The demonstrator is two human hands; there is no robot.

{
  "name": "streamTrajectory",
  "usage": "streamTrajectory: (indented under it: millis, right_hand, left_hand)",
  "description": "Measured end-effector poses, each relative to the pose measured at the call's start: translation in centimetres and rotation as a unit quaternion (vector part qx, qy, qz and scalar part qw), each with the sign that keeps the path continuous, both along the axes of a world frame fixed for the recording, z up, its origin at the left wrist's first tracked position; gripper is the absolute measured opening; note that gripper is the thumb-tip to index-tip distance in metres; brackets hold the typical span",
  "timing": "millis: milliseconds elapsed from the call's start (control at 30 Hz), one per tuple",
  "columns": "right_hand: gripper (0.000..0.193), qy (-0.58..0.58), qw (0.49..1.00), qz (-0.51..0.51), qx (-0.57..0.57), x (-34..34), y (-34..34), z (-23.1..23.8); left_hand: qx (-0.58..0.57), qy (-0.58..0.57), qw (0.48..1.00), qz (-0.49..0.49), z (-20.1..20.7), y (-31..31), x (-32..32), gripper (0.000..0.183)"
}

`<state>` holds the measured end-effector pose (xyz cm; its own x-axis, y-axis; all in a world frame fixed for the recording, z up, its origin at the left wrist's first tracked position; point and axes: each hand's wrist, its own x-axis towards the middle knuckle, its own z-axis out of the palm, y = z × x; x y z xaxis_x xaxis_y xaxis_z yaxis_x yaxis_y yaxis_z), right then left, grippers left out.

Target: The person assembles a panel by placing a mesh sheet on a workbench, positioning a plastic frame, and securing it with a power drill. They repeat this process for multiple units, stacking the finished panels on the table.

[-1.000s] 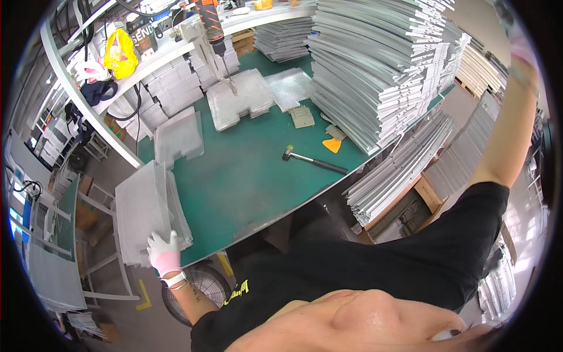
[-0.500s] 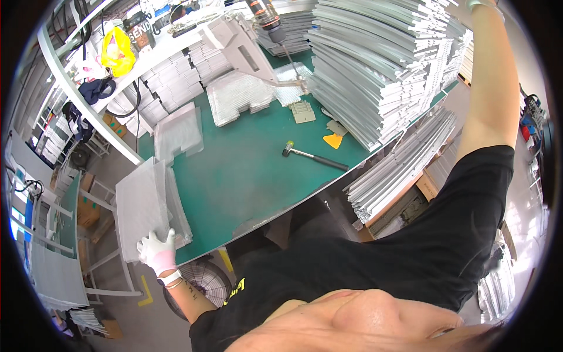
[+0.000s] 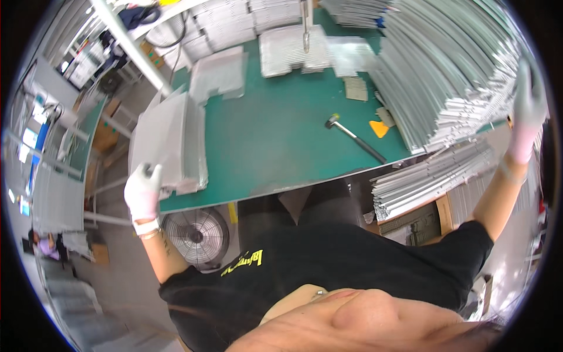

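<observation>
While the sheet stack (image 3: 161, 138) lies just beside left hand (image 3: 142, 193), whose fingers stand apart, right hand (image 3: 529, 102) has fingers I cannot tell.

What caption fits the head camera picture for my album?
Left hand near pale sheets, right hand near silvery stacked strips, hammer resting on the green table.

1. From the bare middle of the flat green tabletop (image 3: 258, 141), we have open room down to the 6 o'clock edge.
2. Toward 3 to 4 o'clock, the black-handled, metal-headed hammer (image 3: 355, 137) blocks our low pass; the flat yellow scraper (image 3: 379, 129) lies just beyond.
3. At 2 o'clock, the tall silver-grey panel stack (image 3: 422, 76) walls us off.
4. At 9 o'clock, the layered translucent grey sheets (image 3: 158, 138) stand in our way.
</observation>
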<state>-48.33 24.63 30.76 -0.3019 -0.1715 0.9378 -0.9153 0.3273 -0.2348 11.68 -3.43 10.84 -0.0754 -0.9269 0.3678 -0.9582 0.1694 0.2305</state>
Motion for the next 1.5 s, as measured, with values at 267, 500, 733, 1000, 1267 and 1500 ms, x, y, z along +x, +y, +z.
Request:
streamTrajectory:
  millis: [267,500,733,1000,1267,1500]
  right_hand:
    - [0.027,-0.134,0.92,0.264,0.257,6.2,-4.5,-17.3]
    - [0.029,-0.284,0.822,0.388,0.307,10.1,-7.3,-27.9]
    - [0.03,-0.406,0.767,0.398,0.296,10.4,-5.8,-33.8]
    - [0.032,-0.356,0.694,0.528,0.335,17.3,-11.3,-34.7]
    - [0.035,-0.295,0.577,0.645,0.405,23.7,-16.6,-32.6]
    - [0.036,-0.292,0.572,0.655,0.399,25.3,-16.0,-34.9]
  left_hand:
    - [0.072,-0.171,0.982,-0.044,0.0,-1.6,-4.1,0.063]
    - [0.216,-0.225,0.95,-0.003,-2.8,-4.0,-5.8,0.075]
    - [0.007,-0.141,0.968,-0.206,-3.3,-5.2,0.1,0.044]
    - [-0.284,-0.006,0.945,-0.161,-0.1,-1.5,1.7,0.033]
    - [0.021,-0.203,0.936,-0.287,-4.0,2.7,2.7,0.052]
    - [-0.019,-0.301,0.901,-0.312,-3.5,2.2,4.1,0.055]
